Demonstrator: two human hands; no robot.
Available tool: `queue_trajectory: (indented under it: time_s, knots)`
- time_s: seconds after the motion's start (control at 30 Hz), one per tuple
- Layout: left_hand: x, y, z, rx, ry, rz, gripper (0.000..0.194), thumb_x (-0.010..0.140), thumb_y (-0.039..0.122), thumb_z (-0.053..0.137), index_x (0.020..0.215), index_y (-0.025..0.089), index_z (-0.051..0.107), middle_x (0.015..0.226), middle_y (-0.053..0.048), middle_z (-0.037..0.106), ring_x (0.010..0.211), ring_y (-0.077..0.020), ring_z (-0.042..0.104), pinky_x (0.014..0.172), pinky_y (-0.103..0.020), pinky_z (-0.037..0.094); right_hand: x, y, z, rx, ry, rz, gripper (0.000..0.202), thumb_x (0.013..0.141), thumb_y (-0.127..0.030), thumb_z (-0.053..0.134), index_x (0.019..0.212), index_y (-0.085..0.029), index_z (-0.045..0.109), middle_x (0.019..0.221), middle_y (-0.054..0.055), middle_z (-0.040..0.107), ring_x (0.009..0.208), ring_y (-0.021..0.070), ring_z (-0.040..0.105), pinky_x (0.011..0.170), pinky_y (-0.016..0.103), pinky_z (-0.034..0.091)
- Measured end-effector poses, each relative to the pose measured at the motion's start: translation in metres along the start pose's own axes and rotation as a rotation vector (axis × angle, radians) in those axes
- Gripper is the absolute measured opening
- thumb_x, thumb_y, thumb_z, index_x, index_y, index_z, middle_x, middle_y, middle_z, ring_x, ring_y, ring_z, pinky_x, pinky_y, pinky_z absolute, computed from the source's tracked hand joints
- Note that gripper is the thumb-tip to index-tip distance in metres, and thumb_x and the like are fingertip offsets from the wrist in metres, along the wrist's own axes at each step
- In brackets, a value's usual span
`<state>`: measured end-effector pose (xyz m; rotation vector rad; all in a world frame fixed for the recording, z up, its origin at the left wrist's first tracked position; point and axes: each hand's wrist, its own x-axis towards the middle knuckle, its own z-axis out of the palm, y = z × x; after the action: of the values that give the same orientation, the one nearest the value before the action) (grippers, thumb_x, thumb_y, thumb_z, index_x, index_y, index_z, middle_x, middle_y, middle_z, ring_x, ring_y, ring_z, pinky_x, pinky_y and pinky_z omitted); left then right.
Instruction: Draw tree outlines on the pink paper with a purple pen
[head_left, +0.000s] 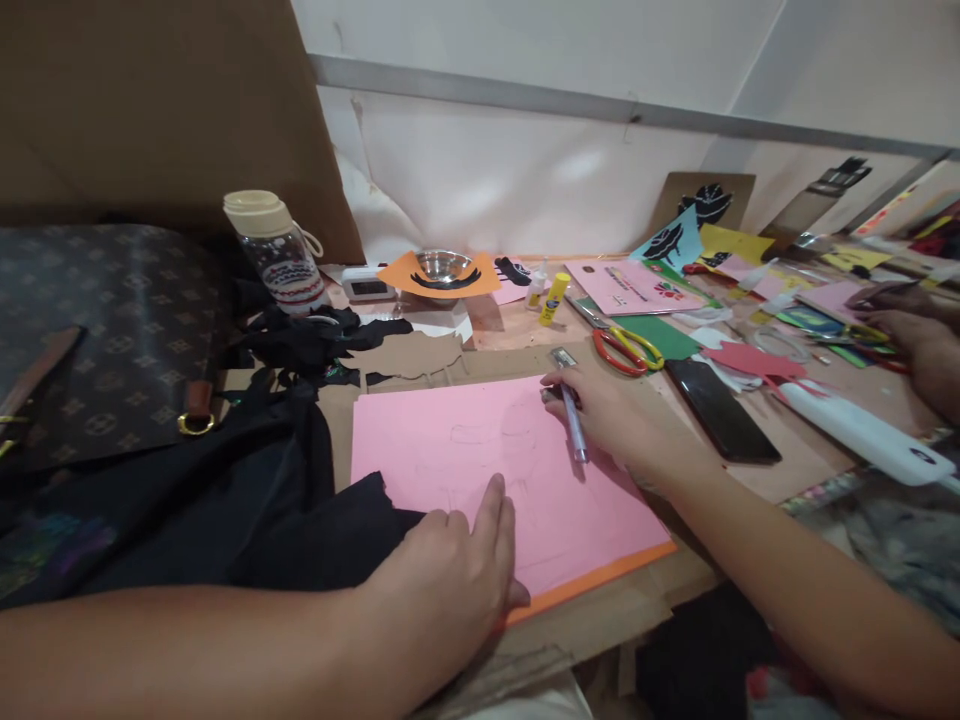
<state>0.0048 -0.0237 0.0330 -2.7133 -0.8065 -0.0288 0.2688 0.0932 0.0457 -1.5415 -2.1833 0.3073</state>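
A pink sheet of paper (pixel 397 430) with faint sketched lines lies in front of me, an orange sheet (pixel 600 585) showing under its near edge. My left hand (pixel 457 560) rests on the near part of the pink sheet, fingers stretched out and holding nothing. Over the far right part of the sheet, my right hand (pixel 592 405) is closed around a slim lilac pen (pixel 574 425). Something small and dark shows by its fingertips, too hidden to name. Black cloth (pixel 300 520) touches the sheet's left side.
A patterned bag (pixel 112 340) and a bottle (pixel 274 250) stand left. Beyond the sheet are a metal bowl (pixel 444 268), a yellow glue stick (pixel 553 298) and scissors (pixel 626 350). A phone (pixel 724 410) and a white glue gun (pixel 862 430) lie right, near another person's hand (pixel 919 345).
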Motion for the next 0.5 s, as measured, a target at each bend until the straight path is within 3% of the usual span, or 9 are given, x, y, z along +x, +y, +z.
queue_trajectory:
  time_s: [0.07,0.17,0.27,0.37,0.5]
  knots:
    - [0.002,-0.002,0.002,-0.015,-0.005,0.009,0.070,0.111,0.063,0.057,0.144,0.004,0.073,0.151,-0.033,0.062,0.061,-0.0207,0.074,0.048,-0.033,0.053,-0.003,0.005,-0.002,0.043,0.025,0.041,0.019,0.104,-0.027,0.070,0.119,-0.021,0.078,0.099,0.009,0.084,0.082,0.0268,0.079,0.071,0.038,0.064]
    - [0.004,-0.005,0.003,-0.044,-0.015,0.013,0.072,0.109,0.066,0.058,0.142,0.005,0.075,0.151,-0.033,0.061,0.060,-0.0216,0.074,0.048,-0.034,0.053,-0.012,0.005,-0.010,0.120,0.041,0.007,0.017,0.102,-0.031,0.075,0.116,-0.023,0.079,0.109,0.010,0.085,0.094,0.0282,0.081,0.082,0.040,0.066]
    - [0.005,-0.006,0.005,-0.075,-0.026,0.001,0.074,0.110,0.068,0.055,0.144,0.005,0.074,0.153,-0.031,0.061,0.062,-0.0220,0.075,0.049,-0.034,0.055,-0.025,-0.008,-0.018,0.171,-0.037,-0.171,0.014,0.105,-0.027,0.072,0.114,-0.025,0.083,0.113,0.009,0.084,0.104,0.0265,0.080,0.092,0.039,0.064]
    - [0.004,-0.006,0.008,-0.107,-0.038,-0.009,0.076,0.109,0.069,0.056,0.146,0.004,0.072,0.153,-0.030,0.061,0.063,-0.0217,0.076,0.050,-0.033,0.057,-0.038,-0.025,-0.014,0.152,-0.151,-0.367,0.017,0.109,-0.022,0.068,0.118,-0.020,0.083,0.110,0.013,0.081,0.100,0.0254,0.079,0.086,0.036,0.063]
    - [0.003,-0.004,0.012,-0.128,-0.033,-0.015,0.075,0.109,0.067,0.056,0.145,0.003,0.071,0.150,-0.032,0.063,0.063,-0.0224,0.077,0.051,-0.033,0.058,-0.046,-0.033,-0.001,0.062,-0.228,-0.458,0.022,0.110,-0.015,0.060,0.114,-0.017,0.082,0.106,0.014,0.076,0.092,0.0258,0.074,0.077,0.035,0.059]
